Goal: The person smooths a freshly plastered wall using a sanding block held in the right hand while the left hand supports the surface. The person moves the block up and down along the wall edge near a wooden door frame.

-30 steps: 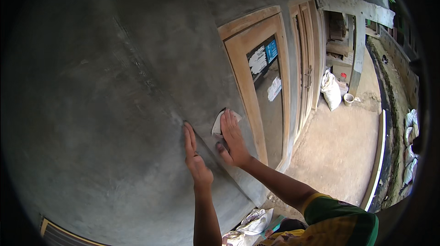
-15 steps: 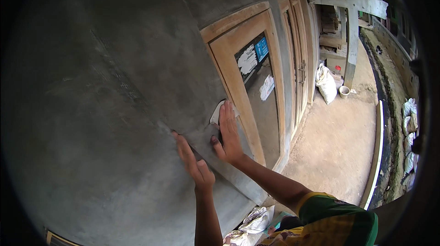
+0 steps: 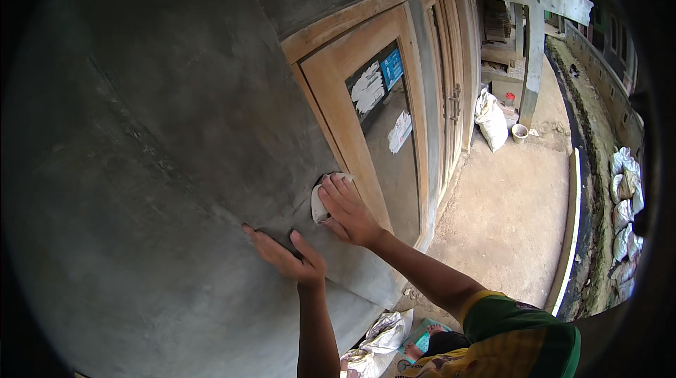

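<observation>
A grey plastered wall [image 3: 176, 272] fills the left of the view, with a projecting corner edge running down it. My right hand [image 3: 350, 212] presses a thin, pale sheet [image 3: 320, 202], perhaps paper, against the wall beside the wooden frame. Its fingers lie over the sheet and the thumb is bent at its lower edge. Against the corner edge, lower and to the left, rests my left hand [image 3: 285, 257]. Its fingers are stretched out, the thumb stands apart, and nothing shows in it.
Right of my hands is a wooden-framed glass panel [image 3: 384, 96], then a wooden double door [image 3: 451, 75]. A white sack [image 3: 491, 121] and a small pail [image 3: 520, 132] stand farther off. More sacks [image 3: 386, 332] lie below, near my bare feet [image 3: 414, 351].
My right hand has moved down and slightly left with the sheet, its fingers now bent more across it. The left hand has shifted left and down, its thumb more spread. The view has shifted slightly.
</observation>
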A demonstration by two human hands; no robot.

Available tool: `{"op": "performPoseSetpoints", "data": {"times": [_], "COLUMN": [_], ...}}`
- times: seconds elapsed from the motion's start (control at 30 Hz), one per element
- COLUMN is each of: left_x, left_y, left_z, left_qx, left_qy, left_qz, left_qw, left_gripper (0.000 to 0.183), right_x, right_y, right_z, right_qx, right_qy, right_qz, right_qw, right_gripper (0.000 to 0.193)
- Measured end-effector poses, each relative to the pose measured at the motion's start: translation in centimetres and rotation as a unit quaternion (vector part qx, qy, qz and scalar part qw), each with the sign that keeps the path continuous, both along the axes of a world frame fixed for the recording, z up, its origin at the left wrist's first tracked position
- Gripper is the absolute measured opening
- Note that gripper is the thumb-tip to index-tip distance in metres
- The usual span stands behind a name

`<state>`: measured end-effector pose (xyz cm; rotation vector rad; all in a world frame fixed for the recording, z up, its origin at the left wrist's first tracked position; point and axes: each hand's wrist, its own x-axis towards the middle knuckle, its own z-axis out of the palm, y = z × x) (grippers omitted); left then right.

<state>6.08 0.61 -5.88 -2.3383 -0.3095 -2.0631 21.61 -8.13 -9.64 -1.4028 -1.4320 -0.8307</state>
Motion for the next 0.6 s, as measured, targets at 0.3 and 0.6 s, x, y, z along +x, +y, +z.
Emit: {"op": "performPoseSetpoints", "data": {"times": [0.3, 0.6], "left_x": [0.2, 0.0], "left_y": [0.1, 0.2], "left_z": [-0.2, -0.3], "left_qx": [0.004, 0.011], "left_qy": [0.002, 0.005], "left_qz": [0.043, 0.065], "left_qw": [0.999, 0.998], "left_gripper": [0.075, 0.076], "right_x": [0.5, 1.2], "right_y": [-0.8, -0.8], "right_z": [3.0, 5.0], "right_qx": [-0.020, -0.010], "right_qy": [0.017, 0.012], "right_qz": [0.013, 0.008], "right_qw": [1.000, 1.000], "right_gripper": [0.075, 0.071]}}
